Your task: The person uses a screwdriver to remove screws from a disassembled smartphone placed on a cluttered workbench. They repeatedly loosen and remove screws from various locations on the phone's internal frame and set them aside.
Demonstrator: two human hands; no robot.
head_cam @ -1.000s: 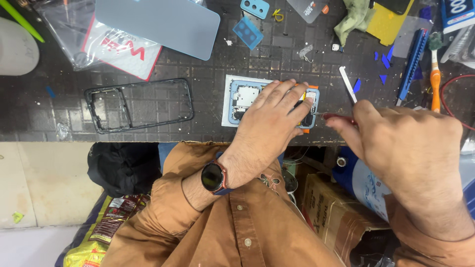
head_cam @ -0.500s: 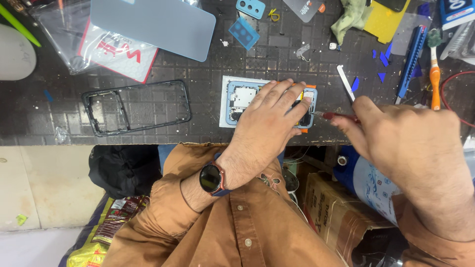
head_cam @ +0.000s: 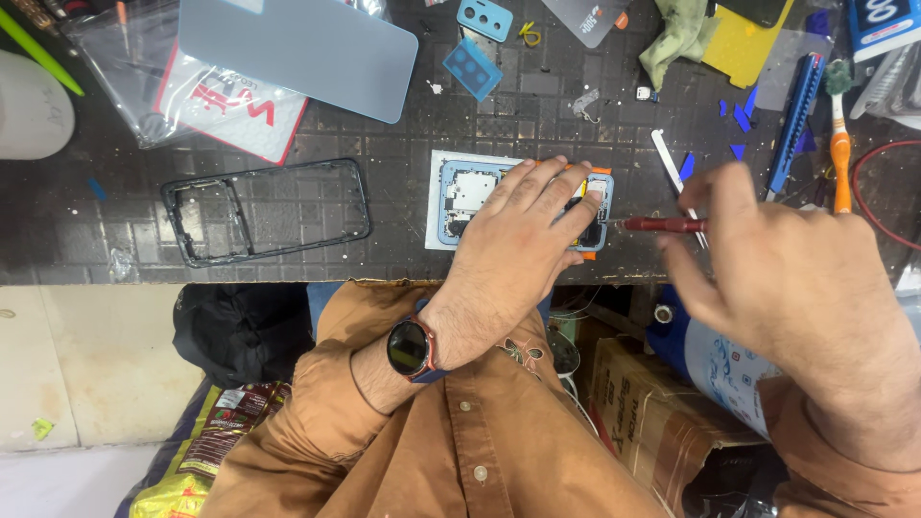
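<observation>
The left hand is lying flat, fingers spread, on the opened phone, pinning it against the dark gridded work mat at the near edge of the bench, roughly centre in the scene. The right hand is clenching around a red-handled screwdriver, whose shaft is pointing left toward the phone's right end, just beside the left fingertips. The phone is judged light, thin and stiff, with an exposed board and small fragile parts; its smooth shell is likely sliding easily on the mat, so pressure is best applied on the frame edges and the flat covered area, not on the bare board. The screwdriver is slim and rigid and is best gripped on the handle near the tip for control. A detached black frame is lying to the left, well apart, with a pale blue back panel beyond it at the far left. A white spudger and blue picks are lying at the far right of the mat. Compared with the frame one second earlier, the right hand is now showing the red screwdriver, which was not discernible then, and its tip is now lying closer to the phone; the left hand is remaining in the same pressing position, and the view is sitting slightly closer.
</observation>
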